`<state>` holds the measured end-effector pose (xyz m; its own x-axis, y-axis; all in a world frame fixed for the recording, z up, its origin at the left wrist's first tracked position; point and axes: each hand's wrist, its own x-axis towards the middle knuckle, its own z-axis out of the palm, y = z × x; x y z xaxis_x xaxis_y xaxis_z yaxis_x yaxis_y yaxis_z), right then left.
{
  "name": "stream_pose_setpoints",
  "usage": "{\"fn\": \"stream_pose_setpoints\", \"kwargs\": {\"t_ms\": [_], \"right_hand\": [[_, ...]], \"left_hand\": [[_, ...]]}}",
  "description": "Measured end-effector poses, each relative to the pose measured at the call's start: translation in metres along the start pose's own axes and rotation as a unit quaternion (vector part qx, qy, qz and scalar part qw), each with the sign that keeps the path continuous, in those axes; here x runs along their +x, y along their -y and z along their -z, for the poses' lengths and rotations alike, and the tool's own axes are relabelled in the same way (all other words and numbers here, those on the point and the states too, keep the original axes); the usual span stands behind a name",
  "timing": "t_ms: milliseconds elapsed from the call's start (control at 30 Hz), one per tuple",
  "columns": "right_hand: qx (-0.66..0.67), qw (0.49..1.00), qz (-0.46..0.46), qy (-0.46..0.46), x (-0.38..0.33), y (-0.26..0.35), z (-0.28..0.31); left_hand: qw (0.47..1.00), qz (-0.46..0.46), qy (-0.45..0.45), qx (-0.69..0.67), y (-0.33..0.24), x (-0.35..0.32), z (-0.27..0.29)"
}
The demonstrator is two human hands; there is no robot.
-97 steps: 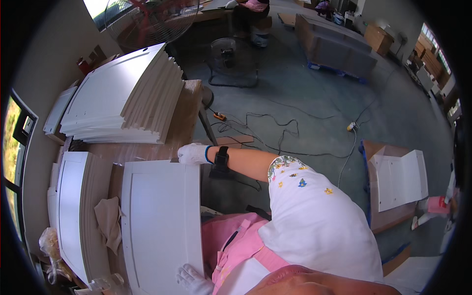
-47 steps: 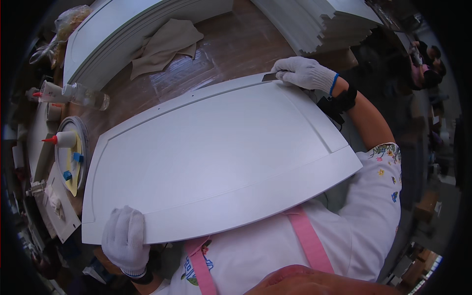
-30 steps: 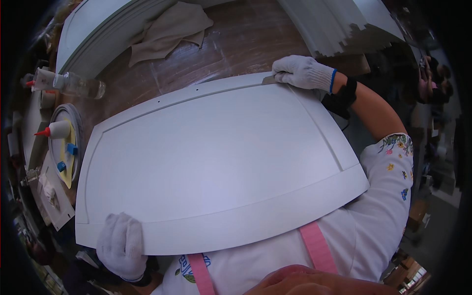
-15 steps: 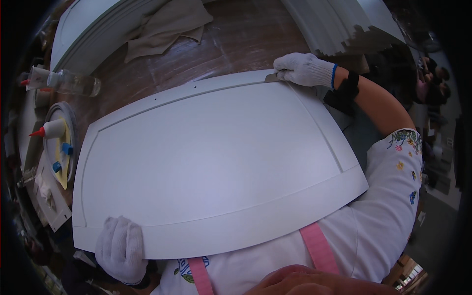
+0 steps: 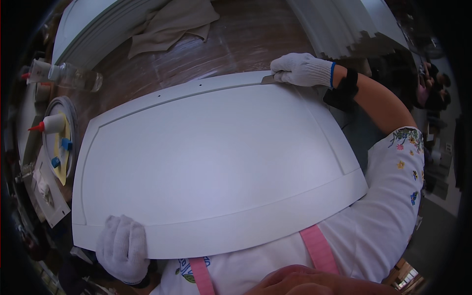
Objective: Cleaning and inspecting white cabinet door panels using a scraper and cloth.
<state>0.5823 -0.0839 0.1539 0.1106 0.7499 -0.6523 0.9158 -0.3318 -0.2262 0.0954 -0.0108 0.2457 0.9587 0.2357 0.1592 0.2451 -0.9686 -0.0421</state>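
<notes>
A white framed cabinet door [image 5: 211, 157] with a recessed middle panel lies tilted in front of me, its near edge against my body. My left hand [image 5: 123, 248], in a white knit glove, grips its near left corner, fingers over the front and thumb hidden. At the far right corner, my gloved right hand [image 5: 302, 70] is closed on a small flat grey-brown piece [image 5: 267, 79], scraper-like. That piece rests along the inner groove of the far frame rail. Two small dark holes [image 5: 200, 85] show in that rail.
At left, a round lid [image 5: 70, 110] carries a red-tipped white glue bottle [image 5: 53, 124], blue blocks [image 5: 67, 144] and a yellow sheet [image 5: 60, 170]. A clear bottle [image 5: 81, 77] lies behind. A beige cloth [image 5: 172, 24] covers part of the brown, film-covered table [image 5: 236, 46]. Stacked white panels [image 5: 334, 29] stand far right.
My right hand and the flat piece have slid slightly left along the far groove. My left hand keeps its grip on the near corner.
</notes>
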Motion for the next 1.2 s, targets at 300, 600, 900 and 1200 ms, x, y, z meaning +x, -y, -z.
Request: {"fn": "stream_pose_setpoints", "kwargs": {"t_ms": [300,600,900,1200], "right_hand": [[0.027,1.000,-0.003,0.010,0.004,-0.005,-0.001],[0.024,1.000,0.002,0.021,0.011,0.000,0.000],[0.085,0.996,0.000,0.017,0.015,0.007,-0.002],[0.032,0.999,0.008,0.022,0.024,0.009,-0.004]], "left_hand": [[1.000,0.004,-0.004,-0.003,-0.001,-0.002,-0.001],[1.000,0.004,-0.001,0.000,-0.001,-0.002,-0.002],[1.000,0.003,-0.008,-0.003,0.000,-0.003,-0.004],[1.000,0.006,0.000,-0.015,0.000,-0.003,-0.003]]}}
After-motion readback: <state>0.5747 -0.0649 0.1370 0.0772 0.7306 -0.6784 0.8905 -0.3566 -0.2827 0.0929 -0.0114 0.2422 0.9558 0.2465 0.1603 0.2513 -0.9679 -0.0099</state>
